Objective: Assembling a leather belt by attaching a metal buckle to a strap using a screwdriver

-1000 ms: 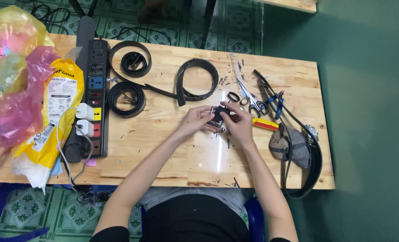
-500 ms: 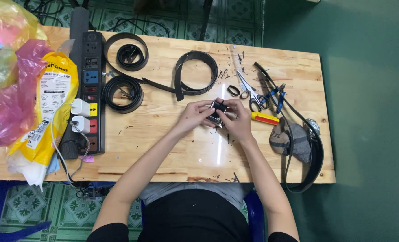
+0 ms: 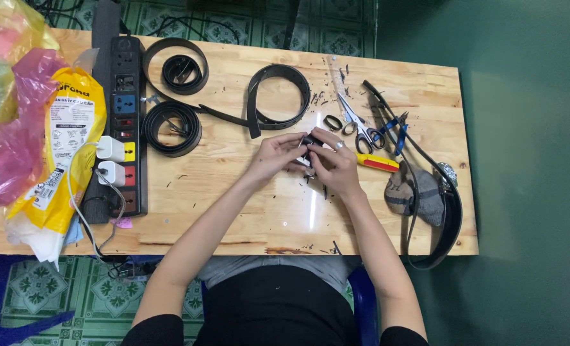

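Both of my hands meet over the middle of the wooden table (image 3: 233,211). My left hand (image 3: 273,156) and my right hand (image 3: 333,160) pinch a small black belt part (image 3: 309,141) between their fingertips; most of it is hidden by the fingers. A ring shows on my right hand. A long black belt (image 3: 273,96) lies looped just beyond the hands. Right of my right hand lie scissors (image 3: 356,123), blue-handled pliers (image 3: 394,127) and a yellow and red utility knife (image 3: 378,163).
Two coiled black belts (image 3: 171,125) (image 3: 177,65) lie at the back left beside a black power strip (image 3: 122,128) with two white chargers. Coloured plastic bags (image 3: 35,134) pile at the left edge. A grey cloth (image 3: 419,195) and a buckled black belt (image 3: 448,218) sit at right.
The view has shifted slightly. My hands stay together at the table's middle, fingers still working on the small black part; nothing else on the table has moved.
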